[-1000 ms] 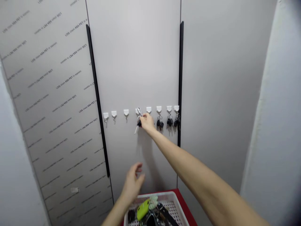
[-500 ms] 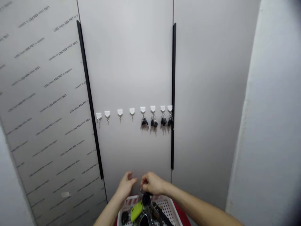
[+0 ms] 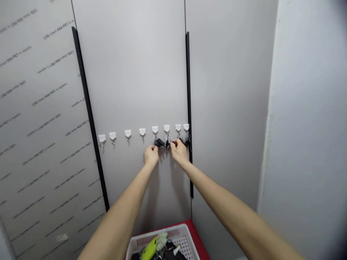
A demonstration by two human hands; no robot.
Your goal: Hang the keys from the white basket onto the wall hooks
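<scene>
Grey cabinet doors carry a row of white adhesive hooks. Up at them, our left hand pinches black car keys on one hook, and our right hand closes on the neighbouring key bunch, above a white plastic basket.

Eight white wall hooks

We read "LOG" and "ASA PET" repeated in dark print across the protective film on the left cabinet door; the smaller words look blurred, perhaps "chem".
</scene>
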